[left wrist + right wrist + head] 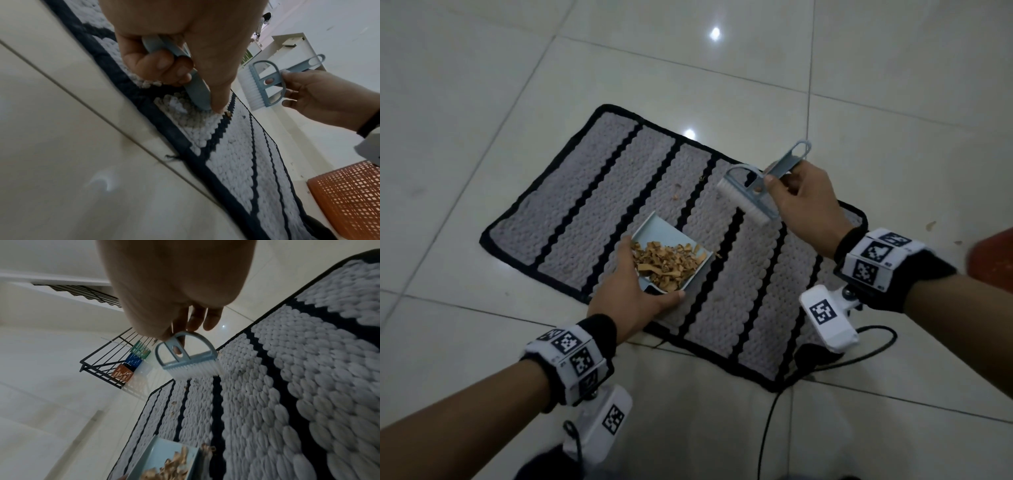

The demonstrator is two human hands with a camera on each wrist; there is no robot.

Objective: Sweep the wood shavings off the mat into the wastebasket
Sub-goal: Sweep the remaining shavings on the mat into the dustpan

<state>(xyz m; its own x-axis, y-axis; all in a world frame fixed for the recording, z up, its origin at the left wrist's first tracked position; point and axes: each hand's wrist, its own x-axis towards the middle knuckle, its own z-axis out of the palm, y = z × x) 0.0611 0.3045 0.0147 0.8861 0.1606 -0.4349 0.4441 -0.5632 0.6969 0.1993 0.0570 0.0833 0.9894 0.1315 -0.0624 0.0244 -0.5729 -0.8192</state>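
Note:
A grey mat [571,192] with black stripes lies on the tiled floor. My left hand [633,291] grips the handle of a pale blue dustpan [664,233] that rests on the mat with a heap of brown wood shavings [667,262] inside. The left wrist view has my fingers [162,65] curled round the dustpan handle [197,92]. My right hand [801,202] holds a small blue brush [753,192] with white bristles [195,371] just above the mat. A few loose shavings [677,192] lie on the mat beyond the pan. An orange mesh wastebasket [347,198] stands at the right.
The wastebasket's orange edge [993,253] shows at the right border of the head view, off the mat. A black cable [774,411] runs over the floor near me. A black rack with coloured baskets [129,366] stands far off.

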